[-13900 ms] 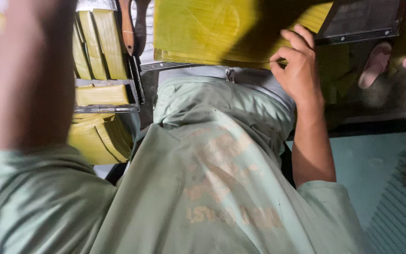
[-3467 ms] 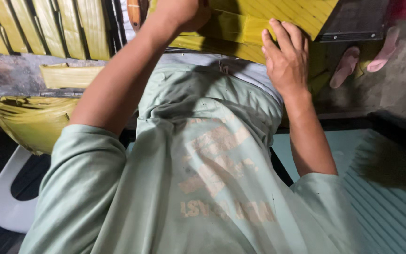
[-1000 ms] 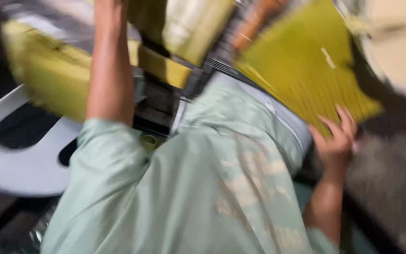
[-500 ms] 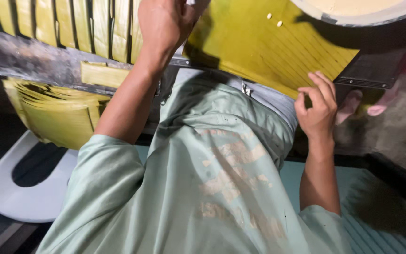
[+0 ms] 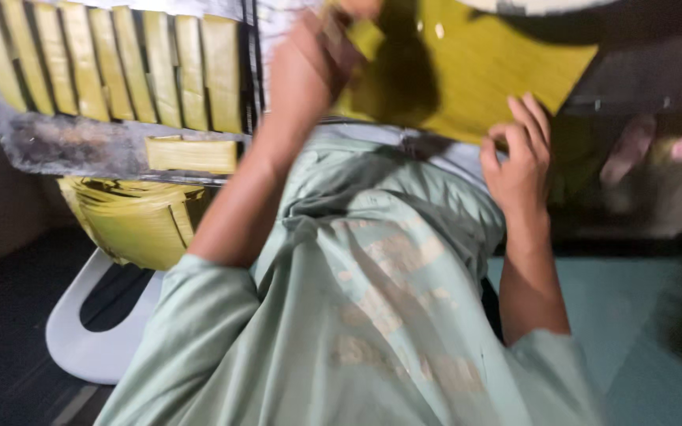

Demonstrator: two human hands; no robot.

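Observation:
A large yellow-green leaf sheet [image 5: 475, 71] lies spread in front of my lap. My right hand [image 5: 518, 158] grips its near edge, fingers laid on top. My left hand [image 5: 309, 63] is raised over the sheet's left corner with its back toward me. Its fingers are blurred, so what they hold is unclear. Left of it, a row of several folded yellow leaf packets [image 5: 120, 71] stands on a grey metal tray [image 5: 65, 146]. One more packet [image 5: 191, 154] lies on the tray's front edge.
A pile of loose yellow leaves [image 5: 140, 225] hangs below the tray, above a white plastic chair [image 5: 88, 339]. Another person's feet [image 5: 657, 146] show at the right by a dark tray [image 5: 633, 87]. A white round rim [image 5: 538, 4] cuts the top edge.
My left hand has shifted right and now sits over the leaf's left corner. My right hand has slid slightly left along the leaf's edge. The view has swung a little.

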